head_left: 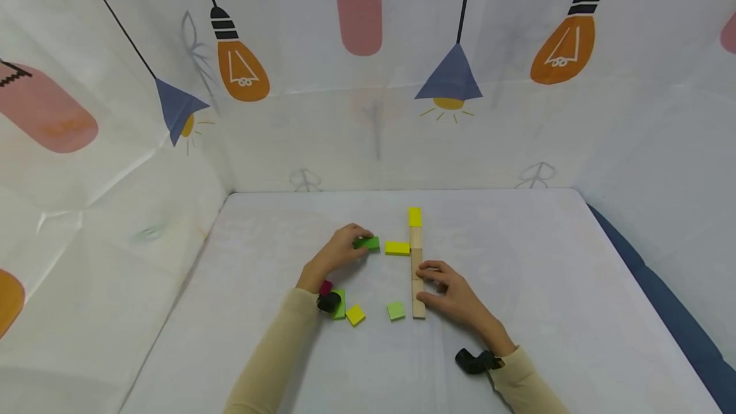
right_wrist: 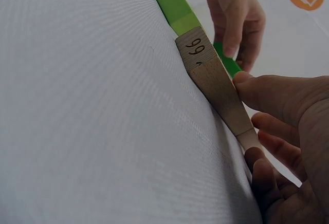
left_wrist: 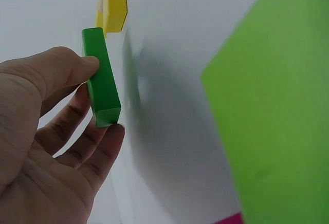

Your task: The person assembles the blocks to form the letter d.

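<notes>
My left hand [head_left: 339,248] pinches a dark green block [left_wrist: 102,75] between thumb and fingertips, just over the tabletop. To the right of it, a flat yellow block [head_left: 397,248] lies with one end against a straight row of plain wooden blocks [head_left: 417,264]. A yellow block [head_left: 414,216] tops the far end of this row. My right hand [head_left: 454,294] is at the row's right side, thumb and fingertips touching the wood. In the right wrist view, the nearest wooden block [right_wrist: 198,49] carries a printed number on its end.
A light green block [head_left: 395,310] lies left of the row's near end. By the left wrist are a tilted yellow block [head_left: 355,315], another light green block [head_left: 339,305] and a dark red block [head_left: 325,288]. The white table [head_left: 517,235] meets a patterned cloth wall [head_left: 368,139] behind.
</notes>
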A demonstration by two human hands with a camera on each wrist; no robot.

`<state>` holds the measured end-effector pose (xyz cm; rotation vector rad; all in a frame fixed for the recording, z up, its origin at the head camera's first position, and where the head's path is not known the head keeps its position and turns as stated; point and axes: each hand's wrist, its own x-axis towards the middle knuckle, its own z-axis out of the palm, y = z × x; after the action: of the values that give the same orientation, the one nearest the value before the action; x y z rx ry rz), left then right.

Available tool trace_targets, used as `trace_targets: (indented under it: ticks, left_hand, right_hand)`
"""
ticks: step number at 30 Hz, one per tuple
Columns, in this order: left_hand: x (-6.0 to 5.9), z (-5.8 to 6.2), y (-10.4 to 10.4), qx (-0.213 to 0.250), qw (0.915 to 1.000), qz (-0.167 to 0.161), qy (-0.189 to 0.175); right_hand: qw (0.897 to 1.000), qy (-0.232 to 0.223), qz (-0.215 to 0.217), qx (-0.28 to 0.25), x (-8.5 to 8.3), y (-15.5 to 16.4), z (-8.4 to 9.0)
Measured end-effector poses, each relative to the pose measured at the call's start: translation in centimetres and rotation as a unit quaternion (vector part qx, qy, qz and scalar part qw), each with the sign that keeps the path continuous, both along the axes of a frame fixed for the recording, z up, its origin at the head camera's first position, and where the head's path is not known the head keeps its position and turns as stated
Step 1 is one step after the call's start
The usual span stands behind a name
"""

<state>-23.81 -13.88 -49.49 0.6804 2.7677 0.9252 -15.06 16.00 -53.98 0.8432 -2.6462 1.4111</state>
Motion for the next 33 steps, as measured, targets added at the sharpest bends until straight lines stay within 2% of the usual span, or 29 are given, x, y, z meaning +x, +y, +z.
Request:
trace_targets:
  ticks: [10,20,33]
  left_hand:
    - [0.1,-0.1,0.6,-0.012,0.9995,0.006,-0.028]
    - [0.1,-0.3,1.1,-0.017,0.9995,-0.003,-0.026]
    - [-0.1,-0.7,1.4,-0.023,0.9977,0.020,-0.060]
  right_hand:
    - [1.000,0.001,-0.002,0.005,0.0,0.0,-0.1]
    - [1.000,-0.008,-0.003,0.000,0.1,0.0,-0.1]
    - [1.000,-0.006,-0.006,0.002,0.1,-0.1,-0.1]
